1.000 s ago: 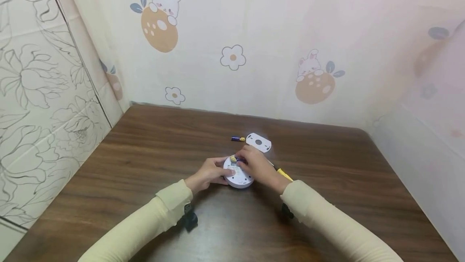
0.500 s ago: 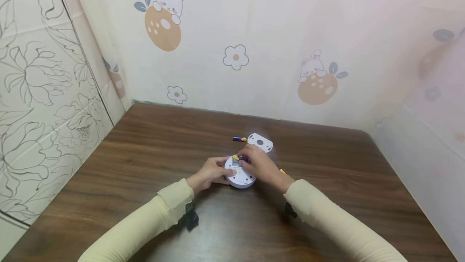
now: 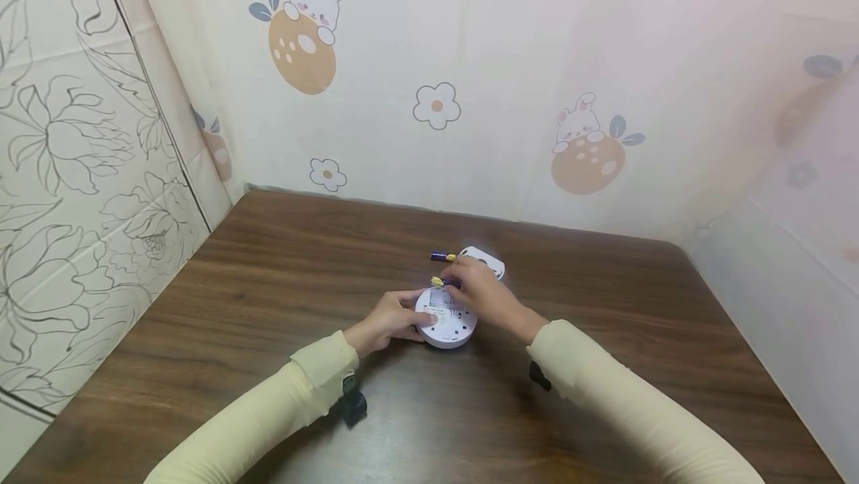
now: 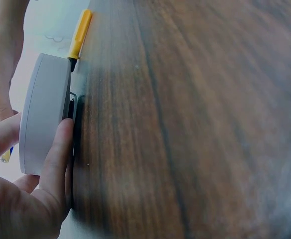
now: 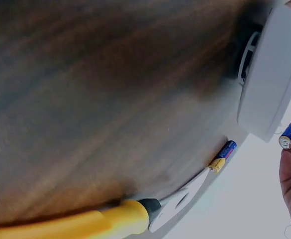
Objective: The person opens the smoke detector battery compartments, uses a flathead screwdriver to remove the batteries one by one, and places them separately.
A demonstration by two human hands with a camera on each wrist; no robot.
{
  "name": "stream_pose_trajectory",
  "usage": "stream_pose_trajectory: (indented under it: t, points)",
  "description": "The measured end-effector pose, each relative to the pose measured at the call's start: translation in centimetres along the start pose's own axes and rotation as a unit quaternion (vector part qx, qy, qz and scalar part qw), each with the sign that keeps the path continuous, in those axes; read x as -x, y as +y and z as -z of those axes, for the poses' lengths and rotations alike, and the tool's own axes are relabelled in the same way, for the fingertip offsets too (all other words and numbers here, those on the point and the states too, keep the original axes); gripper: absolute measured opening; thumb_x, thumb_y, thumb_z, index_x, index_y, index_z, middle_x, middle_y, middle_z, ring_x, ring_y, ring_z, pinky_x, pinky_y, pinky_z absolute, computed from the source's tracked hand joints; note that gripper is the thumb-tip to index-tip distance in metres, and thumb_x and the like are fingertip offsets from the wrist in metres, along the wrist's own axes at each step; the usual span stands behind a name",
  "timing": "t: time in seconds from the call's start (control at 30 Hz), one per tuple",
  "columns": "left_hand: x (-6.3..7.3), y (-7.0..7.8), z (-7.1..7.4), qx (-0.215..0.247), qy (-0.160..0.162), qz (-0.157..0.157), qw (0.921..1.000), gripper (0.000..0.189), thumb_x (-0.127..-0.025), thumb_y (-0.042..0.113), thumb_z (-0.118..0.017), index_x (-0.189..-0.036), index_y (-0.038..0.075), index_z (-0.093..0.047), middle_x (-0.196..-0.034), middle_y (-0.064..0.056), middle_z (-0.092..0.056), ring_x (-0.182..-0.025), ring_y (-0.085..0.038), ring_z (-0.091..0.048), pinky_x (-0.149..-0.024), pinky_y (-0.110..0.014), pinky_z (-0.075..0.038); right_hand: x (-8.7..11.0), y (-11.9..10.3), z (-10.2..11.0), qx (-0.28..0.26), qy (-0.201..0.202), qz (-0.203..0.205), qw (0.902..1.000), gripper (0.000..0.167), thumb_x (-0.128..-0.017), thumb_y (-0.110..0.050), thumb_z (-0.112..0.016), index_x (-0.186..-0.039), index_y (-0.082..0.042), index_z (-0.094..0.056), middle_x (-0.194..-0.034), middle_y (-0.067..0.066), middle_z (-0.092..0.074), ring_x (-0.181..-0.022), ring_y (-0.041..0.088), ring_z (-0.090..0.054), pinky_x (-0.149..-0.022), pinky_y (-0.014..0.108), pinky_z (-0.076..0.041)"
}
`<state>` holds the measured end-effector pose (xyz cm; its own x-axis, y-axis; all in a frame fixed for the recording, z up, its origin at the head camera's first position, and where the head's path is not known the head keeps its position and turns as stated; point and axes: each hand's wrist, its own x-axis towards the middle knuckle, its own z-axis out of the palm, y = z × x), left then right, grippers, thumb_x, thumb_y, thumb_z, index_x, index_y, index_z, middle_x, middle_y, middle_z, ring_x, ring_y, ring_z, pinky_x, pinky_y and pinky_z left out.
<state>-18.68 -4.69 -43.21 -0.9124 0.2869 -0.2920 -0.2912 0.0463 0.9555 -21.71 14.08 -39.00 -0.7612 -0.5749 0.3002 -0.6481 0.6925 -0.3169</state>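
Since the earlier frame, the right hand (image 3: 485, 291) has moved the battery (image 5: 290, 133) away from the round white device (image 3: 448, 332). Its fingers pinch this battery near the device's far edge; the left hand's fingers grip the device, close to the surface (image 3: 295, 283). Better to hold the device steady, without squeezing hard. Writing on both is too small to read.

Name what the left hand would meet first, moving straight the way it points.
Past the round white device the left hand grips, the right hand looks first in line, though depth is unclear.
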Motion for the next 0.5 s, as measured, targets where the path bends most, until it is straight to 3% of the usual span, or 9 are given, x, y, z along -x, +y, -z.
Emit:
stream_pose_trajectory:
  t: [0.2,0.5]
  points:
    - [-0.1,0.0,-0.1,0.005,0.003,-0.003,1.0000,0.059,-0.080,-0.005,-0.071,-0.135,0.001,-0.052,-0.107,-0.016,-0.063,-0.074,-0.019,-0.065,-0.065,-0.036,-0.060,-0.7,0.4,0.4,0.021,0.003,0.018,0.9996,0.016,-0.082,-0.002,-0.073,-0.098,-0.002,-0.071,-0.090,0.004,-0.060,-0.085,0.017,-0.056,-0.072,0.027,-0.052]
    - [-0.1,0.0,-0.1,0.004,0.002,0.000,1.0000,0.058,-0.081,-0.005,-0.071,-0.135,0.001,-0.052,-0.110,-0.017,-0.062,-0.074,-0.019,-0.064,-0.065,-0.036,-0.060,-1.9,1.3,0.5,0.028,-0.011,-0.001,0.9995,0.017,-0.084,-0.003,-0.072,-0.101,-0.001,-0.071,-0.090,0.003,-0.059,-0.083,0.017,-0.056,-0.071,0.028,-0.052]
